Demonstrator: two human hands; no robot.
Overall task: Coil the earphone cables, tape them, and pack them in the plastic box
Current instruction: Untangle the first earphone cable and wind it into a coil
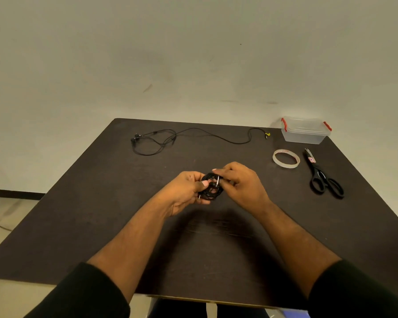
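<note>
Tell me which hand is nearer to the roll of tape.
Right. The right hand grips the coiled cable at mid-table, with the tape roll just beyond it to the right. The left hand holds the coil's other side, farther from the tape.

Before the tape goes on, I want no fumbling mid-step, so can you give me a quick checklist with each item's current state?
1. Coiled cable held in both hands, left hand and right hand: ok.
2. Coil bound with tape already: cannot tell; a pale strip crosses it.
3. Tape roll lying on the table, right of the hands: ok.
4. Scissors beside the roll, closed: ok.
5. A free hand to fetch tape: not ok, both grip the coil.
6. Plastic box open for packing: not ok, lid on, red clips at its ends.
</note>
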